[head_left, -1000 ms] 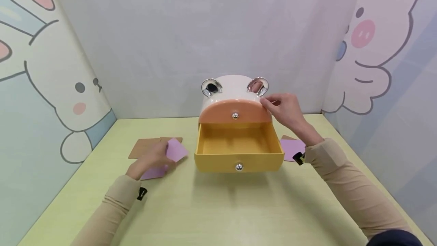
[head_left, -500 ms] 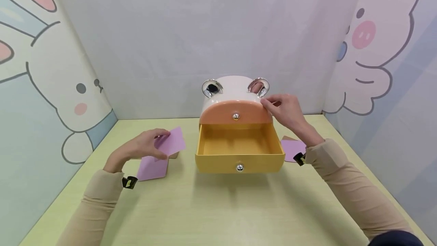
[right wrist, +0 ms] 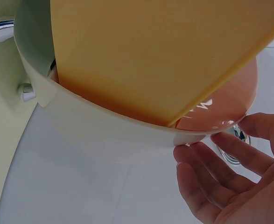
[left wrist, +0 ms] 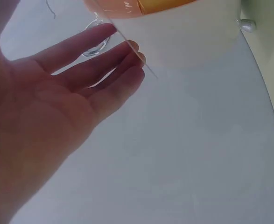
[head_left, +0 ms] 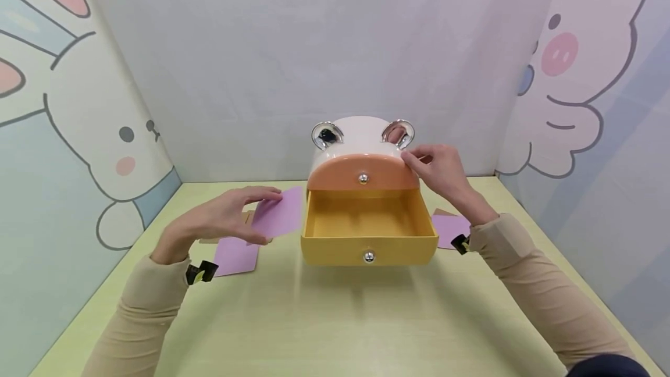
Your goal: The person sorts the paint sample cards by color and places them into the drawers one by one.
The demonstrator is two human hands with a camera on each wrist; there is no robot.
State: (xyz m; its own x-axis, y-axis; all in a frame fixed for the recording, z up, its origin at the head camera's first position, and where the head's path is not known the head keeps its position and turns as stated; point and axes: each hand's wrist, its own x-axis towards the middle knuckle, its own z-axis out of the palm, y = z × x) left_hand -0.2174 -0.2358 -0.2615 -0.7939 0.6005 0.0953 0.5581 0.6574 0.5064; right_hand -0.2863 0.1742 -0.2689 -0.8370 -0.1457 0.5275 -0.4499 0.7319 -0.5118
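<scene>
Between the thumb and fingertips of my left hand (head_left: 222, 217) is a thin purple card (head_left: 278, 214), held tilted just left of the drawer box. The left wrist view shows that card edge-on as a thin line. My right hand (head_left: 439, 173) grips the upper right edge of the white drawer box (head_left: 356, 132), its thumb at the front rim and its fingertips on the outer side (right wrist: 193, 151). The box's orange top drawer (head_left: 340, 176) is closed. Its yellow lower drawer (head_left: 366, 220) is pulled out with nothing inside. Silver ring ears top the box.
Another purple card (head_left: 237, 258) lies on the table (head_left: 335, 319) beneath my left hand, near partly hidden brown cards (head_left: 209, 241). Right of the box lies a purple card (head_left: 449, 230), with a brown corner behind it. Cartoon-printed walls (head_left: 125, 162) surround the table.
My left hand has lifted a purple card from the cards on the left and carried it up and rightward, close to the drawer. My right hand stays at the box's edge.
</scene>
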